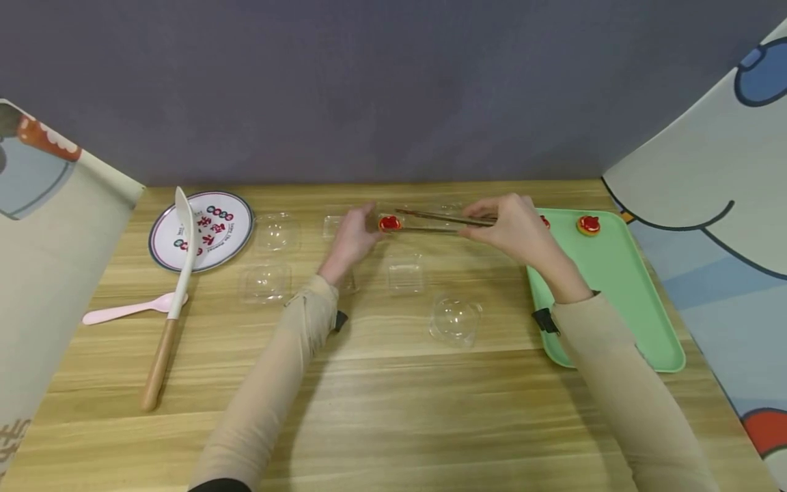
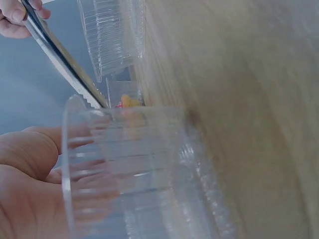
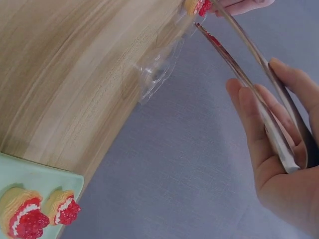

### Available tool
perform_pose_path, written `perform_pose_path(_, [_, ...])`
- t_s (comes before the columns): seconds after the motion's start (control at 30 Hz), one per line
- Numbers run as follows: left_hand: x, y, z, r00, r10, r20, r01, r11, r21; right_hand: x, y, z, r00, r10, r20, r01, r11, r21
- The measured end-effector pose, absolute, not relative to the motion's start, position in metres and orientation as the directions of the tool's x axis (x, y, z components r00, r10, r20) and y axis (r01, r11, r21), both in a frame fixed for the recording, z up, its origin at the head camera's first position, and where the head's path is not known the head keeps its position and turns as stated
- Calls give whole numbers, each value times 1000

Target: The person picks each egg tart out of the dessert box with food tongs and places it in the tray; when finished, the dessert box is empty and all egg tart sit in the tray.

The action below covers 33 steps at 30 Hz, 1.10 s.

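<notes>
A small red-topped cream tart sits at a clear plastic box by my left hand. In the left wrist view the fingers reach toward the tart, seen through a nearer clear box; their contact with the tart's box is hidden. My right hand grips metal tongs between thumb and fingers. Their arms stand apart, tips close to the tart, with no tart clearly pinched between them.
A green tray at the right carries two similar tarts. Several clear boxes lie across the table. At the left are a patterned plate, a white ladle with a wooden handle and a pink spoon. A grey wall stands behind.
</notes>
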State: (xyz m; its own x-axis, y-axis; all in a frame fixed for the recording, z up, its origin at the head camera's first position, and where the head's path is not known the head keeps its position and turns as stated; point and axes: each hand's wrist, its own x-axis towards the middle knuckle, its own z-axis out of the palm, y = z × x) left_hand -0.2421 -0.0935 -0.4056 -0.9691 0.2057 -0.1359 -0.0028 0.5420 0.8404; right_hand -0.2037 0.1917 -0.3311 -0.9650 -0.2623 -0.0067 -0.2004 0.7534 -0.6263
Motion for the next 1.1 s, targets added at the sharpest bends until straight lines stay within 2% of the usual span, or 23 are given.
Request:
perform_pose_path(0.8, [-242,-89,-410,-972,172,-158,-34,566,824,-210,187,-329,-957,-291,-16,-218,754,-620])
perform_pose_path(1.1, [-243,-87,-410,-974,190,-128,5,578,816,-211,182,-333,-945,-327,12,-273,768,-579])
